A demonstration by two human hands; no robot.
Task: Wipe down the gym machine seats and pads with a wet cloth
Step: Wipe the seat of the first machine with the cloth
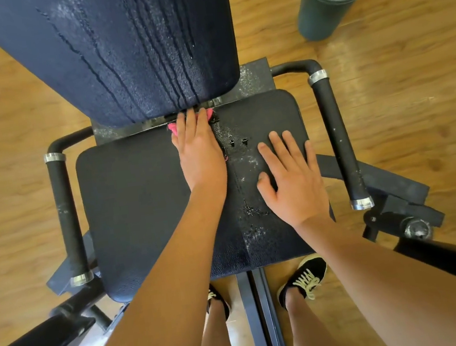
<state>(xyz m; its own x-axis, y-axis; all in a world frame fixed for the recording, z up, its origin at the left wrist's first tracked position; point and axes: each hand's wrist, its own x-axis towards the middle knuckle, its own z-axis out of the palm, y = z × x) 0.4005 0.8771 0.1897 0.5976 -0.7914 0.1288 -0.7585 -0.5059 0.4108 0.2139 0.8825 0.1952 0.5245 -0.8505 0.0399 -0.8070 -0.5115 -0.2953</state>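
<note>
Wiping the back edge of the seat (138,201) with the pink cloth (173,128).
I am pressing the cloth flat under my left grip (200,153), fingers straight, where the seat meets the backrest (120,56). My right grip (290,179) is lying open on wet vinyl. With water streaking down the backrest, I am judging that palm could slide.
</note>
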